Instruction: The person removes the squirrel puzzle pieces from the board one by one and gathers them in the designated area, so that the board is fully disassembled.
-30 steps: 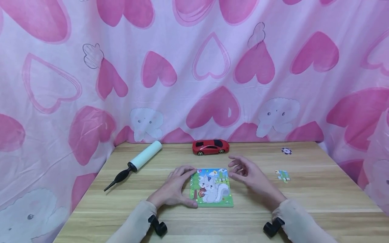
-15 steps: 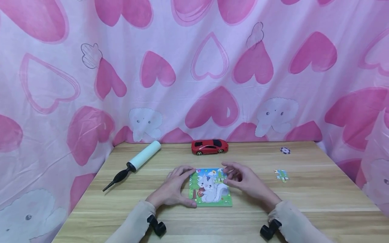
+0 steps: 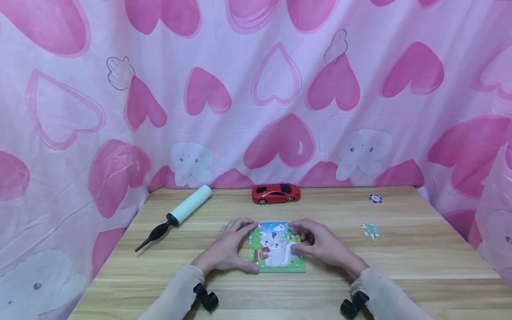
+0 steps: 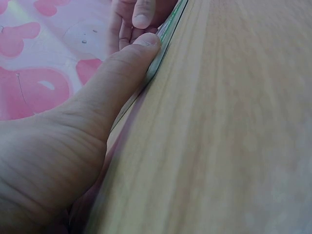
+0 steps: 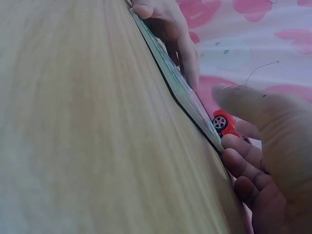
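A square jigsaw puzzle point(image 3: 276, 253) with a white squirrel picture lies flat on the table in the head view. My left hand point(image 3: 226, 249) holds it at its left side, thumb at the near corner and index finger at the far corner. At the opposite side, my right hand point(image 3: 326, 244) has fingertips by the far right corner, its thumb over the squirrel's tail. The right wrist view shows that thumb point(image 5: 239, 103) raised above the board and apart from the bent fingers point(image 5: 239, 158), with nothing visible between them.
A few joined puzzle pieces point(image 3: 371, 231) lie to the right, with a round black-and-white chip point(image 3: 375, 198) behind them. A red toy car point(image 3: 276, 194) stands at the back. A white hand pump point(image 3: 182, 213) with a black handle lies at the left.
My right hand has moved left and over the puzzle's right edge, its thumb coming down toward the squirrel's tail. My left hand stays in place at the puzzle's left side.
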The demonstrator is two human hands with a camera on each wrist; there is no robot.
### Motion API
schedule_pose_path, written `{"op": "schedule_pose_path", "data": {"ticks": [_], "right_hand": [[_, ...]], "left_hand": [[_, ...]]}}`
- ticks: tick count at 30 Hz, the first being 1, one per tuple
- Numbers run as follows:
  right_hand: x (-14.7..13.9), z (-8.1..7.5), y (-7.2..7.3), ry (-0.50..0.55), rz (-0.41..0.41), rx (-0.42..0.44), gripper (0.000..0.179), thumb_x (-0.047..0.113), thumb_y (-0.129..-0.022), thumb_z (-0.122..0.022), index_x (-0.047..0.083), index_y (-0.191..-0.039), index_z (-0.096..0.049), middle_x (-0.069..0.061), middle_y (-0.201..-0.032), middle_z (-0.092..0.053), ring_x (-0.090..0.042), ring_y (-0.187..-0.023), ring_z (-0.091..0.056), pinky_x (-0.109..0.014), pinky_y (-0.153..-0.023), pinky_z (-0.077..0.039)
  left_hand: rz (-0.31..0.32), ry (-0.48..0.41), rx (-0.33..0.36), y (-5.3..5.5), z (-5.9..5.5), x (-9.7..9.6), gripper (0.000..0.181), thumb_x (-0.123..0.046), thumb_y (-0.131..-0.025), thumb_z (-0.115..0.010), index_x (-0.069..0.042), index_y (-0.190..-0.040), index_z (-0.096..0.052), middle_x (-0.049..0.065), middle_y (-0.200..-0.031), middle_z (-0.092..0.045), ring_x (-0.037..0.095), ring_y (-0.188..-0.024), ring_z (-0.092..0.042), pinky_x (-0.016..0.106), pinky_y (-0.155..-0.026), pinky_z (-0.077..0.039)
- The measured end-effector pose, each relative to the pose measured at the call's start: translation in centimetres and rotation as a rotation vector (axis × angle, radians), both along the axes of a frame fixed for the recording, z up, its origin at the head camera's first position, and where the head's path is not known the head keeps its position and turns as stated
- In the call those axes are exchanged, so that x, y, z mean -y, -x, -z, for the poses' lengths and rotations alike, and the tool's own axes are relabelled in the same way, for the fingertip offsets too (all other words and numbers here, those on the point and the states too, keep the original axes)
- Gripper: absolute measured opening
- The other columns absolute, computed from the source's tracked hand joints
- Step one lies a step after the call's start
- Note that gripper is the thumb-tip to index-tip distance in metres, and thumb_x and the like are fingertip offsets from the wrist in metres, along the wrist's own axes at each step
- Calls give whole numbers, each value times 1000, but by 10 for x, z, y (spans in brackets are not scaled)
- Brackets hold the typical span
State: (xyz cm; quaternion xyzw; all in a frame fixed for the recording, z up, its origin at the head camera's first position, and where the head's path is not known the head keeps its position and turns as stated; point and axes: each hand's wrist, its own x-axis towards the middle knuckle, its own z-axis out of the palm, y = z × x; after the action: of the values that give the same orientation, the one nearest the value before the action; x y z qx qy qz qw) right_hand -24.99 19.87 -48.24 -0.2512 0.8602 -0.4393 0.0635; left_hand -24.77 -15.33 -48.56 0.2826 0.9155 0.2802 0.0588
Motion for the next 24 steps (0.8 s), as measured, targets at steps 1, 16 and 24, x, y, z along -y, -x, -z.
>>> {"op": "schedule_pose_path", "data": {"ticks": [1, 16, 24], "right_hand": [[0, 0, 0, -7, -5, -8, 64, 39, -97, -89, 19, -154, -66, 3, -123, -68, -21, -104, -60, -26, -85, -53], [8, -4, -5, -158, -45, -43, 62, 47, -99, -86, 27, -154, -67, 6, -130, -59, -17, -112, -55, -31, -95, -52], [9, -4, -6, -138, -58, -11, 50, 42, -100, -85, 29, -147, -73, 5, -127, -57, -20, -110, -54, -28, -87, -47]], "left_hand": [[-1, 0, 0, 0, 0, 0, 125, -75, -72, -95, -24, -173, -43, -1, -174, -36, 28, -162, -29, 62, -134, -24], [-13, 9, 11, 0, -1, -2, 124, -76, -73, -94, -25, -173, -42, -1, -175, -35, 29, -163, -29, 62, -134, -25], [-15, 13, 3, 0, -1, -1, 124, -76, -73, -94, -24, -173, -42, -1, -175, -35, 28, -162, -30, 62, -134, -25]]}}
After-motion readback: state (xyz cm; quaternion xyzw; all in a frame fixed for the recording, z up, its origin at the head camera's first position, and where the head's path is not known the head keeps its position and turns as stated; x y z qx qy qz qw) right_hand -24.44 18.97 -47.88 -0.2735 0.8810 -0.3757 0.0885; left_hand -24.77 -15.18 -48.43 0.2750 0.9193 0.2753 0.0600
